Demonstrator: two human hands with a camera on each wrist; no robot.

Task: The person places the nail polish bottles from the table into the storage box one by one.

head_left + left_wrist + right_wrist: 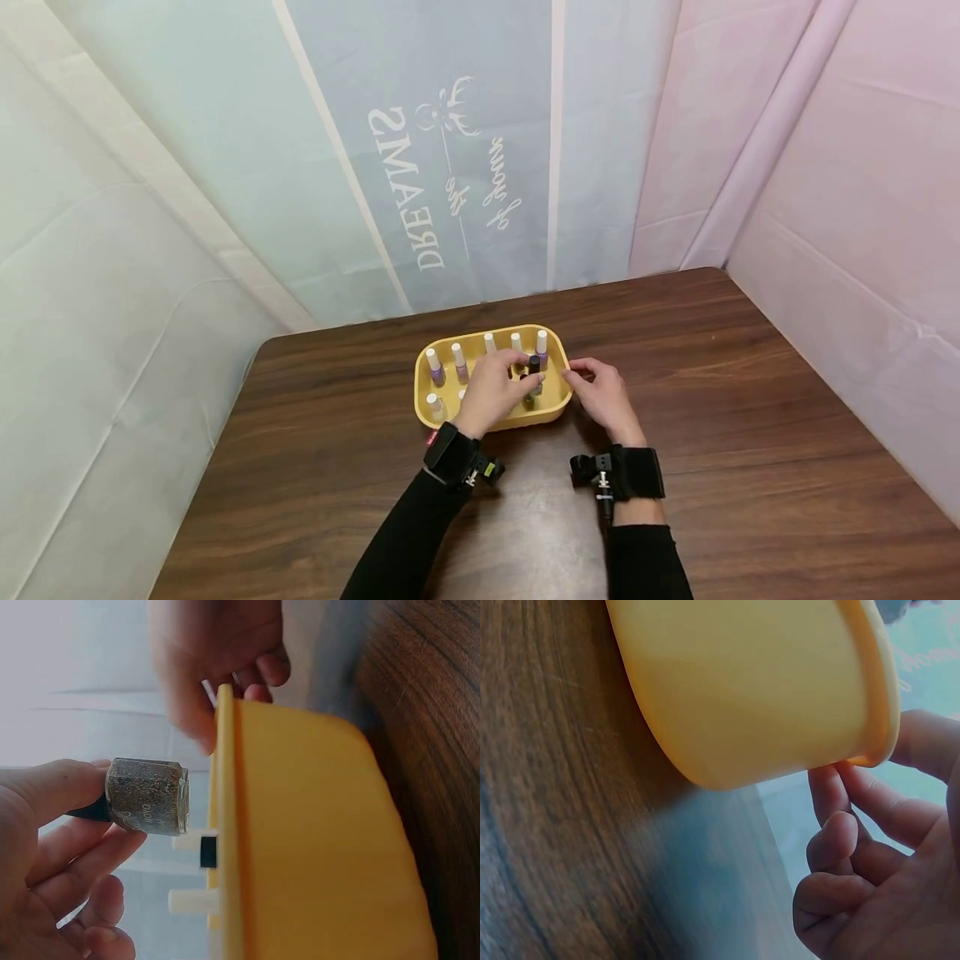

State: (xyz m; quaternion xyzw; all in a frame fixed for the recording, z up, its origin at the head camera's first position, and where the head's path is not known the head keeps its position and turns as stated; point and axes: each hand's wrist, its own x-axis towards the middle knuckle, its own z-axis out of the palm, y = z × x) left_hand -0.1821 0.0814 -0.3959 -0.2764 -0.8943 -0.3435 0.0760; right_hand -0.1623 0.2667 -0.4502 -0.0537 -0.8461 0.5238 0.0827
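Note:
My left hand [491, 387] pinches a nail polish bottle [146, 796] by its black cap, with thumb and fingers around it. Dark glitter fills the glass, and the bottle hangs above the rim level in the left wrist view. Below it stands a yellow basket [315, 825] on the table. The right hand [603, 396] grips the basket's right end, thumb over the rim and fingers beneath it on the outside, as the right wrist view shows. Several white-capped polish bottles [437, 369] stand inside the basket. My left hand hides part of the basket's inside.
The brown wooden table [315, 467] extends on both sides of the basket. Behind it hangs a pale printed curtain [480, 167], with more fabric at left and right. Each wrist wears a black strap [637, 472] with a small camera.

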